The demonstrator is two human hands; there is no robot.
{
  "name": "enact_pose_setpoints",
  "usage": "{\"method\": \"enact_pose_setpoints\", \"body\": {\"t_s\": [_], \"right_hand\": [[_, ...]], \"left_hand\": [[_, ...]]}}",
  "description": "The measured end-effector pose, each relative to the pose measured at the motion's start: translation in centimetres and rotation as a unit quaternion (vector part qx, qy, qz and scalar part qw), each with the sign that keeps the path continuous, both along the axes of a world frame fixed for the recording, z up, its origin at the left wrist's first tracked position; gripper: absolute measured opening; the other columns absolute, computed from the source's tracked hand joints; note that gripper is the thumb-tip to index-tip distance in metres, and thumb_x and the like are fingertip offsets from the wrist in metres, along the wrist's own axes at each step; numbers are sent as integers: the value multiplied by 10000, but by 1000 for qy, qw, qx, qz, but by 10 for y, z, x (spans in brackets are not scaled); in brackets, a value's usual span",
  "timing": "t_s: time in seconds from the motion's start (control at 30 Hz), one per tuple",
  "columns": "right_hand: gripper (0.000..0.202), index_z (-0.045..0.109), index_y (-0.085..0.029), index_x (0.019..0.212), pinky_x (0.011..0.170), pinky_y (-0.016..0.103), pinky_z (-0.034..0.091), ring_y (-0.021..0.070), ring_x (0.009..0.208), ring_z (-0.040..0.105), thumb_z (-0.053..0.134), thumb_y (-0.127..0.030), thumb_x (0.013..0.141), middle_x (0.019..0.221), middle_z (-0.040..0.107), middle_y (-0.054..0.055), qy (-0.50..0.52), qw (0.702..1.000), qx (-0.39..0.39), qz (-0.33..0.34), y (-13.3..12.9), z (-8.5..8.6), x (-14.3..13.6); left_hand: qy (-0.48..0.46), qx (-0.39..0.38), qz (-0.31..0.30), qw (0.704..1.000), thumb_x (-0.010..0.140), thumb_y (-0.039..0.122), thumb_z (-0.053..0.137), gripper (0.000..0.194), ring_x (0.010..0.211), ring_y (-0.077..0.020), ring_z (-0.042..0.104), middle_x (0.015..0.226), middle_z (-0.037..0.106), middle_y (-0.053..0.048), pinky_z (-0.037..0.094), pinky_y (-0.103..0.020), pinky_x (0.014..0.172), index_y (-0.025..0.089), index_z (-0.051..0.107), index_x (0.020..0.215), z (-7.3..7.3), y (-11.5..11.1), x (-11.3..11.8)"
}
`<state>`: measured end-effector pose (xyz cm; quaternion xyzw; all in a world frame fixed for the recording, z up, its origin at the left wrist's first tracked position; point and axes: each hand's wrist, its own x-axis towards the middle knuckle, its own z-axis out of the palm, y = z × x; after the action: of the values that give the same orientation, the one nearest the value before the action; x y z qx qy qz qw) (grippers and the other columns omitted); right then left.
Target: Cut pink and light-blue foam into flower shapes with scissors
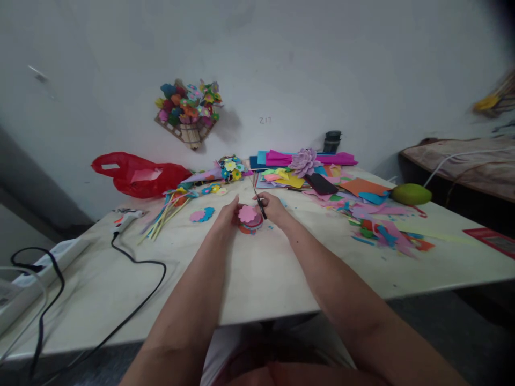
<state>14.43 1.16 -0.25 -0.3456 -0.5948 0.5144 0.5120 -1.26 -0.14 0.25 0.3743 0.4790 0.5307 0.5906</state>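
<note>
My left hand (230, 213) is closed on the edge of a pink flower cutout (248, 214) with a scalloped rim, near the middle of the table. In my right hand (274, 208) is a pair of scissors (259, 202), its blades pointing up and away from me beside the cutout. Below the pink cutout lies a small round pile of coloured pieces (246, 229), mostly covered. Left of my left hand, a pink cutout (197, 216) and a blue cutout (208, 214) with scalloped edges lie overlapping on the table.
A white glue gun (127, 217) with a black cord lies left, near a power strip (52, 268). Behind are a red plastic bag (140, 174) and craft flowers (230, 167). Coloured sheets (366, 186), scraps (382, 233) and a green oval object (411, 194) spread right.
</note>
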Motion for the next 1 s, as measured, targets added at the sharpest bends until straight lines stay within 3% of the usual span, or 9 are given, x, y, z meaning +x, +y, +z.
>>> {"method": "enact_pose_setpoints", "body": {"t_s": [0.1,0.2,0.6,1.0], "right_hand": [[349,577,-175,875,490,214,390,102,488,490,631,-143,532,524,530,-82,8,999,35,-21,2,-1,0],[353,581,-179,883,487,220,393,108,501,492,643,-192,536,548,520,-74,7,998,46,-36,4,-1,1],[365,579,-192,894,493,227,419,115,519,513,646,-223,536,571,535,-66,33,997,44,-62,9,-1,0],[369,580,-192,914,500,224,444,118,530,546,639,-176,550,580,572,-62,34,996,42,-65,6,3,0]], "left_hand": [[-21,63,-35,997,638,257,762,200,472,-113,533,529,576,-15,434,-232,473,123,619,602,4,-8,0],[9,91,-64,994,542,163,795,190,504,-120,562,551,606,-30,470,-247,539,113,618,587,2,-12,-1],[-15,103,-70,992,513,240,850,264,538,-131,604,601,660,-64,498,-250,573,102,652,620,-8,-6,-3],[-50,90,-52,993,622,217,766,151,543,-150,608,597,651,-42,546,-294,581,121,662,675,-8,-5,-3]]}}
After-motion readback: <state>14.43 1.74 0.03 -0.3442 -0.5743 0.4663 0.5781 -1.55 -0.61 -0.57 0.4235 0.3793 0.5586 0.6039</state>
